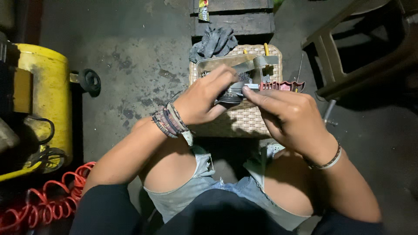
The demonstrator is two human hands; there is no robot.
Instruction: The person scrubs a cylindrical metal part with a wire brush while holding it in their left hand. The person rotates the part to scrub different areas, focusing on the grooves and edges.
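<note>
Metal, dark and round, small part [229, 95] at frame centre, pinched by left hand [204, 101], fingers closed around its rim. Right hand [287, 115] closed on slim tool with red handle [278, 85], tip touching the part. Looks rigid, light, probably greasy, so slippery; best held by the rim as now. Exact shape partly hidden by fingers. Woven stool [244, 117] just below hands, serving as counter, carrying metal tray [217, 62] and grey rag [214, 42]. Yellow compressor [41, 95] at left, red coiled hose [48, 204] lower left.
</note>
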